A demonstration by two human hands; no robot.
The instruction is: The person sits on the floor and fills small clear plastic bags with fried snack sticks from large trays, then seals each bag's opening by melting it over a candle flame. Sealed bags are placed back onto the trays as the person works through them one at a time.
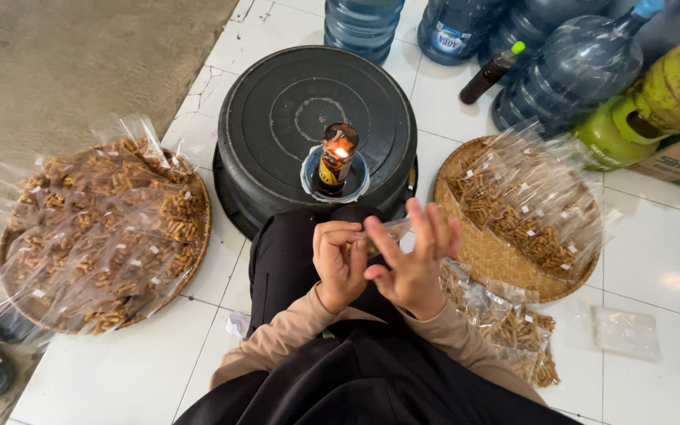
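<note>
Packets of brown snack sticks already fill the left tray (104, 236), left of the upturned black tub (316, 126) with its lit bottle lamp (337, 161). Just below the tub, left hand (340, 264) and right hand (415, 267) pinch one clear packet (391, 230). Right tray (474, 252) looks half full, with loose packets (513, 330) on the floor.
</note>
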